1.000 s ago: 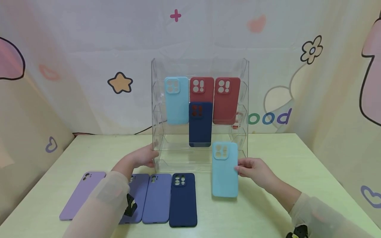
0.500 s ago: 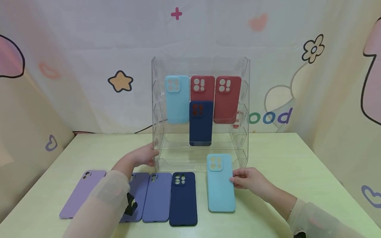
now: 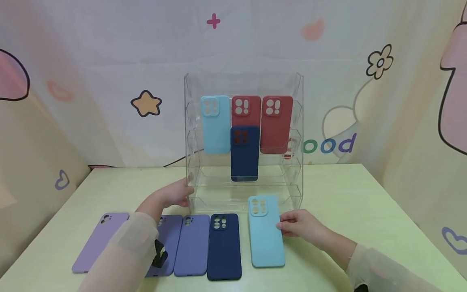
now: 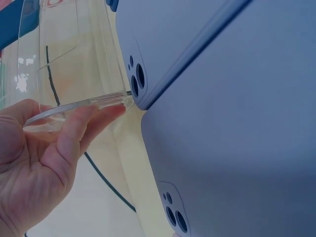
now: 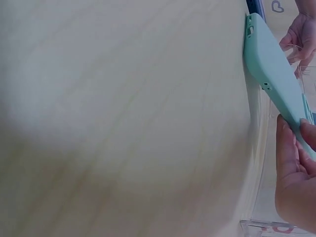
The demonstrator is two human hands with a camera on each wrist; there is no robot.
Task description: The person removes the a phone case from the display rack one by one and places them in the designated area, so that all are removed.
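My right hand point(image 3: 300, 225) pinches a light blue phone case point(image 3: 267, 239) along its right edge, with the camera cutout at its upper left. In the right wrist view, that phone case point(image 5: 269, 69) leans with its lower end right at the tabletop, thumb on one face and fingers behind. My left hand point(image 3: 176, 192) holds the lower left side of a clear acrylic display rack point(image 3: 219, 205). Seen from the left wrist, the thumb and fingers of the left hand point(image 4: 54, 143) lie on either side of the rack's transparent panel point(image 4: 84, 102).
Another light blue case point(image 3: 216, 134), two red cases point(image 3: 276, 132) and a dark blue case point(image 3: 244, 158) stand in the rack. On the table point(image 3: 328, 190), a dark blue case point(image 3: 224, 255) and several purple cases point(image 3: 192, 247) lie in a row, partly under the left forearm.
My right hand has brought the light blue phone case down and left, nearer the table and the dark blue case lying there. The left hand has stayed on the rack.
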